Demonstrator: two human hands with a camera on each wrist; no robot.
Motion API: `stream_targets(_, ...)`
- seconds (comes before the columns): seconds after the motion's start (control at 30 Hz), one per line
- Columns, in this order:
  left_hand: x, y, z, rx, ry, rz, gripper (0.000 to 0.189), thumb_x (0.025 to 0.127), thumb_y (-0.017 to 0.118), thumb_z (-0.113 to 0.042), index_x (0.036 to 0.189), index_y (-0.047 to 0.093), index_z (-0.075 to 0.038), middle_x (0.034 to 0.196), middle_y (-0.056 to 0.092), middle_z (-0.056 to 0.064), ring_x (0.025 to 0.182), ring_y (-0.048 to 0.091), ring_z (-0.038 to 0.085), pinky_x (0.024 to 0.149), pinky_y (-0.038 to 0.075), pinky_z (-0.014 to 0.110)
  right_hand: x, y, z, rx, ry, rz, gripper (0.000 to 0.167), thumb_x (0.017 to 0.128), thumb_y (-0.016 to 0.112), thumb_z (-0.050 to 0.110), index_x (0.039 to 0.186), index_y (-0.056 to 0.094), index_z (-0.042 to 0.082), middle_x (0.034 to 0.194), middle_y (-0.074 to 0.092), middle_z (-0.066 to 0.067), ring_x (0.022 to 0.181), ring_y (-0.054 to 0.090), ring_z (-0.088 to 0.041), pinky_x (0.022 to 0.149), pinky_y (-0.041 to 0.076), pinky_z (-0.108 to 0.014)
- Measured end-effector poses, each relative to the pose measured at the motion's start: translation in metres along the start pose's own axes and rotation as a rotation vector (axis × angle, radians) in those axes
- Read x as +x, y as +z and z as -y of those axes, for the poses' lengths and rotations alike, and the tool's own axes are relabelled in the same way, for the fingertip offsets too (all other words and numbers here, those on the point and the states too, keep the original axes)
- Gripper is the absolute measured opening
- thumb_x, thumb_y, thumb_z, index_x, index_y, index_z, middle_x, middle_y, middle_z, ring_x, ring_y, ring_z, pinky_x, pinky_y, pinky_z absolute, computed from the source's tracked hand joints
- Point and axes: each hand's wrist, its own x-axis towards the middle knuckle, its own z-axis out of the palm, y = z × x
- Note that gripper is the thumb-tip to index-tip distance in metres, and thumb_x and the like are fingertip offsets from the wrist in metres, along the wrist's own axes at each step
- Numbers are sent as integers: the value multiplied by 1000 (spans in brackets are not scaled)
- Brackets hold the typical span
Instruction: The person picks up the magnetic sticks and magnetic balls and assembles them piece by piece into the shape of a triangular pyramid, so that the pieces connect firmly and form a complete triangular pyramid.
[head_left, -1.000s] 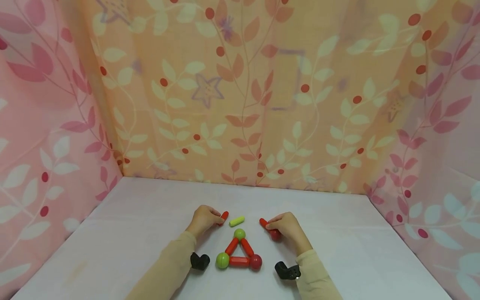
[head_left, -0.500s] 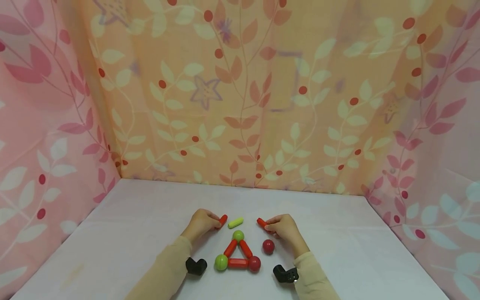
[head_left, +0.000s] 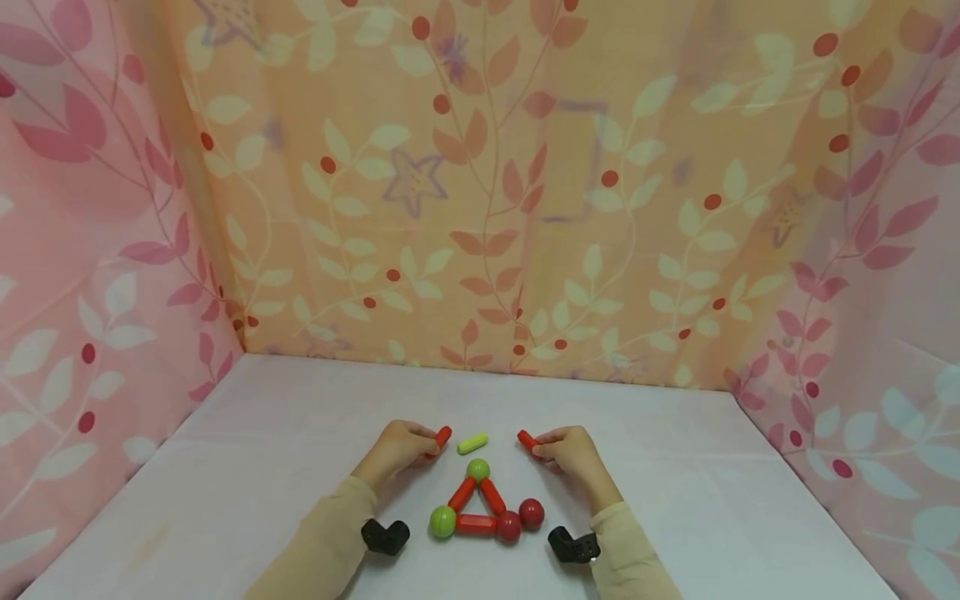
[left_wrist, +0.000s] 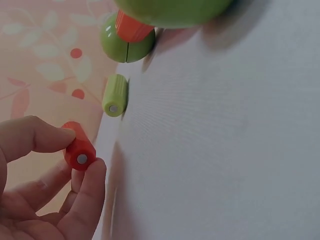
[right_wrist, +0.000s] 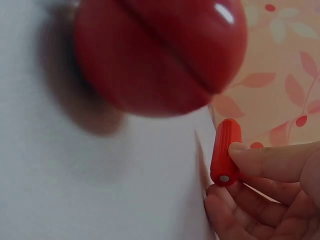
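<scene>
My left hand [head_left: 393,450] pinches a red magnetic rod [left_wrist: 80,147] between thumb and fingers; a round silver magnet shows in its end. Another red magnetic rod [right_wrist: 227,152] is pinched in my right hand [head_left: 572,457]. Between the hands lies a yellow-green rod [head_left: 472,443]. Nearer to me is a triangle of three red rods, the bottom rod [head_left: 476,524] among them, with a green ball [head_left: 477,471] at the top, a green ball [head_left: 442,522] at left and a red ball [head_left: 508,527] at right. A loose red ball [head_left: 532,514] sits against or very close to that right corner.
A white cloth-covered table [head_left: 285,433] carries everything. Behind it hangs a leaf-patterned curtain [head_left: 480,208], with pink patterned curtains on both sides. Black wrist cameras [head_left: 386,537] are strapped to the sleeves.
The loose red ball has left my right hand and rolled toward me, over to the triangle's right corner. Both hands keep their rods and have barely moved.
</scene>
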Motion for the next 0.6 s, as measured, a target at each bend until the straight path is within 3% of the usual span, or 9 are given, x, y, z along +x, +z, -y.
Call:
stream_targets(0.17,-4,-2,-1,-15,18,-2,25,79,72,-3,104,72,4,96,70,12,79,62,17,69,54,25,3,0,0,45,8,6,18,85,73,1,100,74,-8,92,71,-14,70,62,-11,66,59,-26)
stream_targets(0.4,-6,-5,4,7,24,0,26,79,76,-4,105,73,2,101,71,12,89,62,20,74,53,27,3,0,0,81,-6,17,20,83,74,0,101,73,-9,90,72,-13,71,63,-11,67,59,-27)
stream_targets(0.6,-9,-6,7,-37,39,18,27,79,77,-2,105,73,3,102,72,13,89,63,19,78,56,28,1,0,1,153,1,52,25,83,75,1,105,71,-10,90,71,-14,72,67,-15,69,60,-32)
